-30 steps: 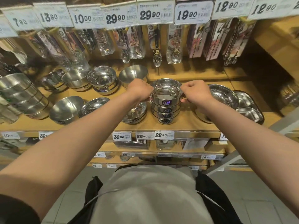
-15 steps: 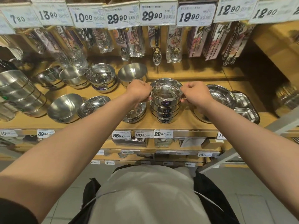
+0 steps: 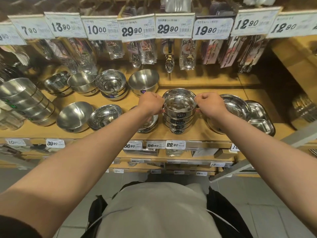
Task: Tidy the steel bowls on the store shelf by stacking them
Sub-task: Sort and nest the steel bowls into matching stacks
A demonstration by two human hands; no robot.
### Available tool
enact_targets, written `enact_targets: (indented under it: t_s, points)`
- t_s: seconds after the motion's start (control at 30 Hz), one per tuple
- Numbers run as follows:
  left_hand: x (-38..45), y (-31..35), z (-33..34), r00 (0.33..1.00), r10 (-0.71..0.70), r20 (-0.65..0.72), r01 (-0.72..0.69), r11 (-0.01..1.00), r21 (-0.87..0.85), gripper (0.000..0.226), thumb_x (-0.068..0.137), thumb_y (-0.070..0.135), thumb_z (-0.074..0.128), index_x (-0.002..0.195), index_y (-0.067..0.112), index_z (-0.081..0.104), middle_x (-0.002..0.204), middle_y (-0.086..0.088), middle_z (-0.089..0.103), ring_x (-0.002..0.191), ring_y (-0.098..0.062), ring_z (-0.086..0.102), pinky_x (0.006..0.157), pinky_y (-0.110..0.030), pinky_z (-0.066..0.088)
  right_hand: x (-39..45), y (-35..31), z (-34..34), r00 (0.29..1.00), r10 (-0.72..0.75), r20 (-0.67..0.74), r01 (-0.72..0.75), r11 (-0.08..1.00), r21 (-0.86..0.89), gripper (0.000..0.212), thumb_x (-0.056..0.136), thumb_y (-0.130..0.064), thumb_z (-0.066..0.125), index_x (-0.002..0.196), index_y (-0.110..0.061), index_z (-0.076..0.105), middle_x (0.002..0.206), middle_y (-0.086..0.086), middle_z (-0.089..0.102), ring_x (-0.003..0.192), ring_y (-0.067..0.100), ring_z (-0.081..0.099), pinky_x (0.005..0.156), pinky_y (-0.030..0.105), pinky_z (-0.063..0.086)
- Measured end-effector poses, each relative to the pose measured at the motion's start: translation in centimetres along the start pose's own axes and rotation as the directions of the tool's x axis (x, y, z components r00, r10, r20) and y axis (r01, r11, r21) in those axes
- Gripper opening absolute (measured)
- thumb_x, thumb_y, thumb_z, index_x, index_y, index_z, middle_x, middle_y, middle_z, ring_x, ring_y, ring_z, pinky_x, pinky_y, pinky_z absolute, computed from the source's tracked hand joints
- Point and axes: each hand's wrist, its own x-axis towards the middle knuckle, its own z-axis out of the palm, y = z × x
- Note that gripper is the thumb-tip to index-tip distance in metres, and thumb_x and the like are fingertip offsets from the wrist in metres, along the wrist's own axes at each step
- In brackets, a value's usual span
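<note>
Both hands, left hand [image 3: 151, 104] and right hand [image 3: 210, 105], still pinch the rim of the top bowl [image 3: 179, 107], fingers curled, on the stack [image 3: 178, 122] above the 22.90 tag [image 3: 175, 144]. It barely moved (probably seated); release seems next.

Two bare forearms fill the frame's lower half, the left hand [image 3: 151, 104] and right hand [image 3: 210, 105] ungloved. A dark sleeve edge [image 3: 15, 227] shows at the lower left corner. At bottom centre, a grey top [image 3: 154, 212] sits under black straps [image 3: 223, 215] on both sides.
</note>
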Motion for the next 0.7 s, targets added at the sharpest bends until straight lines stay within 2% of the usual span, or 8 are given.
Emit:
enact_targets:
  t_s: [0.17,0.23,0.3,0.4,0.47,0.53,0.63,0.7]
  points:
    - [-0.6,0.0,-1.6,0.998,0.051,0.045,-0.051,0.999,-0.005,0.011,0.100,0.004,0.051,0.092,0.009,0.057,0.090,-0.014,0.049,0.078,-0.021,0.054,0.058,-0.022,0.057,-1.6,-1.0,-0.9,1.000,0.002,-0.003,-0.001,0.999,0.039,0.026,0.098,-0.022,0.056,0.090,-0.005,0.074,0.073,0.010,0.067,0.070,0.022,0.061,0.069,0.042,0.053]
    - [-0.7,-0.4,-3.5,0.998,0.052,0.042,-0.053,0.999,0.004,0.008,0.098,0.008,0.053,0.093,0.011,0.059,0.091,-0.012,0.051,0.084,-0.023,0.053,0.063,-0.025,0.060,-2.6,-1.6,-1.6,0.993,-0.068,-0.096,0.069,0.998,0.003,0.023,0.096,-0.024,0.055,0.093,-0.009,0.072,0.077,0.011,0.068,0.076,0.020,0.061,0.075,0.042,0.053]
    - [-0.7,-1.3,-5.9,0.999,0.038,0.010,-0.038,0.999,-0.002,0.012,0.099,0.013,0.056,0.090,0.006,0.062,0.090,-0.012,0.058,0.084,-0.023,0.059,0.074,-0.033,0.062,-4.7,-2.3,-1.7,0.976,-0.150,-0.157,0.153,0.988,0.005,0.018,0.097,-0.026,0.054,0.090,-0.022,0.070,0.074,-0.004,0.067,0.071,0.011,0.060,0.068,0.032,0.049]
    - [-0.4,-3.4,-9.4,0.997,-0.012,-0.077,0.010,1.000,-0.022,0.016,0.100,0.015,0.058,0.091,0.006,0.067,0.085,-0.008,0.066,0.076,-0.019,0.062,0.068,-0.032,0.057,-8.6,-2.7,1.0,0.980,-0.201,0.005,0.200,0.978,0.066,0.024,0.099,-0.033,0.055,0.079,-0.029,0.066,0.066,-0.008,0.066,0.055,-0.001,0.053,0.051,0.017,0.046]
    - [-0.2,-4.8,-11.3,0.992,-0.046,-0.119,0.043,0.999,-0.023,0.022,0.099,0.016,0.059,0.095,-0.003,0.068,0.083,-0.012,0.065,0.074,-0.022,0.059,0.064,-0.031,0.050,-10.3,-2.6,3.9,0.972,-0.150,0.181,0.131,0.985,0.114,0.021,0.100,-0.036,0.056,0.081,-0.038,0.065,0.078,-0.016,0.070,0.058,-0.002,0.061,0.051,0.011,0.049]
    - [0.1,-6.0,-12.8,0.985,-0.065,-0.159,0.063,0.998,-0.020,0.028,0.098,0.018,0.060,0.097,-0.008,0.069,0.082,-0.014,0.063,0.078,-0.023,0.056,0.071,-0.034,0.048,-10.9,-2.0,7.0,0.949,-0.078,0.305,0.034,0.988,0.148,0.015,0.100,-0.033,0.057,0.091,-0.040,0.067,0.084,-0.018,0.071,0.076,0.001,0.068,0.064,0.018,0.058]
    - [0.3,-7.1,-14.9,0.983,-0.082,-0.166,0.076,0.996,-0.042,0.017,0.097,0.016,0.062,0.093,0.003,0.071,0.082,-0.009,0.063,0.080,-0.020,0.058,0.082,-0.038,0.052,-10.3,-1.4,11.0,0.935,0.058,0.350,-0.102,0.989,0.108,0.010,0.099,-0.029,0.058,0.104,-0.032,0.067,0.105,-0.012,0.068,0.097,0.015,0.068,0.090,0.043,0.059]
    - [0.7,-7.7,-16.5,0.982,-0.116,-0.150,0.106,0.992,-0.075,0.014,0.098,0.014,0.062,0.101,0.003,0.070,0.084,-0.008,0.065,0.076,-0.020,0.060,0.078,-0.035,0.056,-9.6,-1.2,13.1,0.935,0.137,0.327,-0.186,0.975,0.123,0.006,0.100,-0.027,0.058,0.099,-0.028,0.064,0.099,-0.010,0.065,0.092,0.016,0.067,0.091,0.048,0.059]
